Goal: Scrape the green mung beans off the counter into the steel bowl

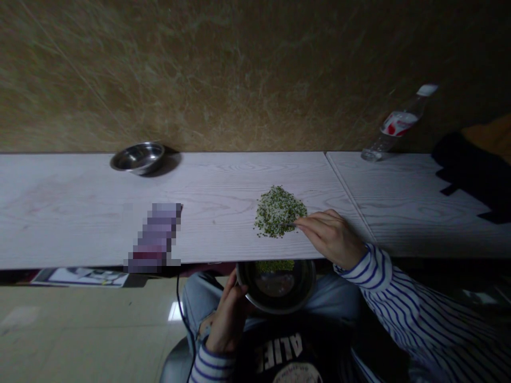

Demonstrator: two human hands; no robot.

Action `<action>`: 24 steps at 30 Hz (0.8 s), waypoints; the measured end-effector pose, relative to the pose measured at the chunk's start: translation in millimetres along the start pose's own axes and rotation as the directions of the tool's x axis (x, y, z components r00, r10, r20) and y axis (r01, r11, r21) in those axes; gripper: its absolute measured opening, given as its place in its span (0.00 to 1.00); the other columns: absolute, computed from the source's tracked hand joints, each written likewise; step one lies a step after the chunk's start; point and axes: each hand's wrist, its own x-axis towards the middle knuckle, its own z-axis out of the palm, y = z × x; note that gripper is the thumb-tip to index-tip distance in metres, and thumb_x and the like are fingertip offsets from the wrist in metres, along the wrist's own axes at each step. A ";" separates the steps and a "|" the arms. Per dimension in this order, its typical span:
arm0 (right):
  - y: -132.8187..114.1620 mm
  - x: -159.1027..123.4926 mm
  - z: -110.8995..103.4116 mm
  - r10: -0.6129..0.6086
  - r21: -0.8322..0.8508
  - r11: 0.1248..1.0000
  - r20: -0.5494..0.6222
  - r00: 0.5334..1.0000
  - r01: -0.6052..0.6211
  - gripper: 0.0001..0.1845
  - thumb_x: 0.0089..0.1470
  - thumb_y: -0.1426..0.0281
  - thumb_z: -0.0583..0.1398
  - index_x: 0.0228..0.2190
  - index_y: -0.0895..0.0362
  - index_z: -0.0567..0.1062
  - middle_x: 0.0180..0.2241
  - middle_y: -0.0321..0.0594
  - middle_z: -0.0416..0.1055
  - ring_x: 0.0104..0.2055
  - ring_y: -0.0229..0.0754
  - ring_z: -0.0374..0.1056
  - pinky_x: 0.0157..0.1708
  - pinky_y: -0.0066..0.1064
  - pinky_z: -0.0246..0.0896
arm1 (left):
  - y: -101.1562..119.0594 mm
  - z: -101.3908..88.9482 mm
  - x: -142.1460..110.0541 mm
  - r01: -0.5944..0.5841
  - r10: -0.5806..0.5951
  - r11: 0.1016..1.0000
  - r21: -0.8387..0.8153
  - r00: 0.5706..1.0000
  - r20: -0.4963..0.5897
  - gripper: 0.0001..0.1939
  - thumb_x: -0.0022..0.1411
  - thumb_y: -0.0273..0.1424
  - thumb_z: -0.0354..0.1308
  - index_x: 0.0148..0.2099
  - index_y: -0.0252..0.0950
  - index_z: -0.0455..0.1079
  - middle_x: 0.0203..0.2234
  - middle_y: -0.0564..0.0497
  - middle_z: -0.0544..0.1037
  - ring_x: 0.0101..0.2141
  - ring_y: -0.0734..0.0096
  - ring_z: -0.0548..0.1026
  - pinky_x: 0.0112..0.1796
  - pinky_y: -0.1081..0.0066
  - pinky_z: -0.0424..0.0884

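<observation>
A heap of small green and white grains [278,210] lies on the pale wooden table [223,181]. My right hand [329,234] rests on the table at the heap's right edge, fingers held together and fingertips touching the grains. My left hand [227,319] grips the rim of a steel bowl [276,287] held on my lap just under the table's front edge. Some green grains lie inside that bowl at its far side.
A second, empty steel bowl [138,157] stands at the back left by the wall. A blurred-out flat object [156,237] lies near the front edge. A plastic water bottle [397,125] leans at the back right, beside dark cloth [475,170].
</observation>
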 end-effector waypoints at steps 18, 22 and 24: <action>-2.3 -28.6 -4.5 0.024 -0.031 0.999 -0.024 0.999 -0.025 0.10 0.60 0.77 0.56 0.40 0.56 0.75 0.33 0.40 0.79 0.36 0.40 0.74 0.38 0.34 0.59 | 1.6 2.3 -3.5 -0.002 0.003 1.000 -0.025 0.999 0.041 0.31 0.54 0.30 0.61 0.61 0.44 0.66 0.52 0.46 0.76 0.51 0.49 0.71 0.48 0.55 0.69; -2.4 -30.3 -5.7 0.023 -0.032 0.999 -0.032 0.999 -0.024 0.09 0.60 0.78 0.56 0.40 0.57 0.75 0.33 0.41 0.79 0.36 0.40 0.74 0.37 0.35 0.59 | 1.2 2.6 -3.7 -0.001 0.002 1.000 -0.028 0.999 0.038 0.33 0.53 0.31 0.62 0.62 0.43 0.64 0.51 0.45 0.76 0.51 0.47 0.72 0.47 0.54 0.69; -3.7 -31.4 -5.2 0.026 -0.031 0.999 -0.014 1.000 -0.026 0.09 0.60 0.77 0.56 0.40 0.57 0.75 0.33 0.41 0.79 0.36 0.41 0.74 0.37 0.35 0.59 | 0.7 2.5 -4.4 -0.001 0.002 1.000 -0.019 0.999 0.035 0.33 0.53 0.31 0.62 0.63 0.43 0.64 0.51 0.44 0.76 0.50 0.46 0.72 0.47 0.53 0.69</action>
